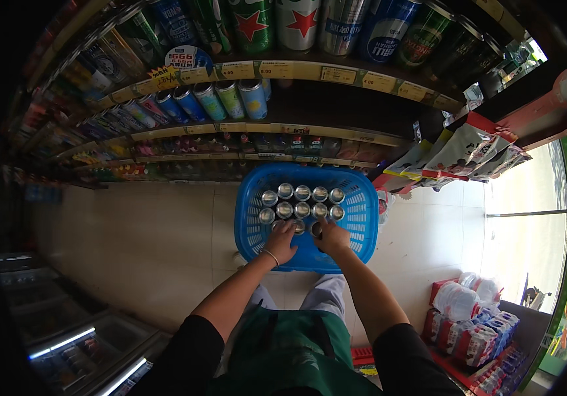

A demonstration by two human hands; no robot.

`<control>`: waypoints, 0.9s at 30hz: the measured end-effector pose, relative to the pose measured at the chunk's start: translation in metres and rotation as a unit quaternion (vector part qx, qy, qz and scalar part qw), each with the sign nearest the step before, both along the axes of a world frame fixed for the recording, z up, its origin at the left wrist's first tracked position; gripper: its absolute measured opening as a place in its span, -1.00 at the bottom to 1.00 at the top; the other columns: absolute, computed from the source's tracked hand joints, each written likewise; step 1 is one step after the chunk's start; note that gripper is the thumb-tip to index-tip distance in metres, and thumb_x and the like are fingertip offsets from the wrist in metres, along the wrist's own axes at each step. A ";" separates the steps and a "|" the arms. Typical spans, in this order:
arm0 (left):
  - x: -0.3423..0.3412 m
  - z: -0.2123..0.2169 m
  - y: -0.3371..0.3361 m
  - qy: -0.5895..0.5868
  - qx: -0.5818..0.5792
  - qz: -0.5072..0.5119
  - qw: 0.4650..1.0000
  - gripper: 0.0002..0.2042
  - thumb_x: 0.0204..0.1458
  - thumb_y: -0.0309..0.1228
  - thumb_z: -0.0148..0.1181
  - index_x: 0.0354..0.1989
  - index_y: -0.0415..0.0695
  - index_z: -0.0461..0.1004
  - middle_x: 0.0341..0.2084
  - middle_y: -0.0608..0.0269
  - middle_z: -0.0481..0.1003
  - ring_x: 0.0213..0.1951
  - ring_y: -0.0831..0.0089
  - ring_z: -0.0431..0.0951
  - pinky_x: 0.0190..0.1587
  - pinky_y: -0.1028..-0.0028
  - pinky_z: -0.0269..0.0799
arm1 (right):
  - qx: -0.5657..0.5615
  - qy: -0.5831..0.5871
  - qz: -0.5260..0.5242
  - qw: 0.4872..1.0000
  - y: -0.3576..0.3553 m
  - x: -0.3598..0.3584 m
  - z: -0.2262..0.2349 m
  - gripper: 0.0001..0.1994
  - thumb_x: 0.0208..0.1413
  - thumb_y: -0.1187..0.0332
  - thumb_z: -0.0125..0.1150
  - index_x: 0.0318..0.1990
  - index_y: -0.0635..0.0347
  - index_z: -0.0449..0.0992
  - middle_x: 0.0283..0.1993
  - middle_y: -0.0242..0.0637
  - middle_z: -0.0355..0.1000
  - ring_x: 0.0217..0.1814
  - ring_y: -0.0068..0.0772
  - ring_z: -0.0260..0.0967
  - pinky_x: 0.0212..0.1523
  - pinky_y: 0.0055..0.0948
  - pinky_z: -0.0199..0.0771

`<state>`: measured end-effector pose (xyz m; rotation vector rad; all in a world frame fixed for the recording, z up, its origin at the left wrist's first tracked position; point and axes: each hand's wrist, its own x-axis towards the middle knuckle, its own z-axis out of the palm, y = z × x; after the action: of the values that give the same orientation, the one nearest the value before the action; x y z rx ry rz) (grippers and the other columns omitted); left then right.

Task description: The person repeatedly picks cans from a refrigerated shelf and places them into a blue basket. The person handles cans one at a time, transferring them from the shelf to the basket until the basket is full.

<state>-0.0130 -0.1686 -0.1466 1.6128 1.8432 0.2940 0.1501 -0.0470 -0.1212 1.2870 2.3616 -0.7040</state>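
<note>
A blue plastic basket (245, 198) with slotted sides stands in front of me. Rows of drink cans (302, 193) stand upright in it, their silver tops facing up. My left hand (282, 244) reaches over the near rim, its fingers curled over a can in the nearest row; the fingers partly cover it. Beside it, another can (298, 228) of that row shows its top. My right hand (333, 237) is closed round a can (316, 229) at the right of this row, mostly hidden by the fingers.
Beyond the basket rises a shelf with drink cans (225, 100) on several levels. Bagged goods (465, 148) hang at the right. Packs of bottles (474, 330) and large water jugs (456, 301) stand at the lower right. Glass-topped cabinets (79, 343) line the lower left. Pale tiles (178, 231) cover the floor.
</note>
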 end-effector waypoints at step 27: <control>-0.095 0.126 0.140 -0.077 0.239 0.134 0.959 -0.35 0.08 -0.23 0.22 0.31 -0.13 0.12 0.33 -0.05 0.08 0.33 -0.01 0.08 0.30 0.13 0.11 | 0.538 0.405 0.049 0.737 0.287 -0.215 0.088 -0.53 0.02 -0.13 0.20 -0.04 -0.02 0.54 -0.13 -0.17 0.51 -0.16 0.02 0.47 -0.19 -0.15 0.51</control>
<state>-0.1084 -0.0289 -0.0204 1.5798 1.9649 1.0239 -0.0647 0.2400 -0.0330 1.3121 3.8107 0.4083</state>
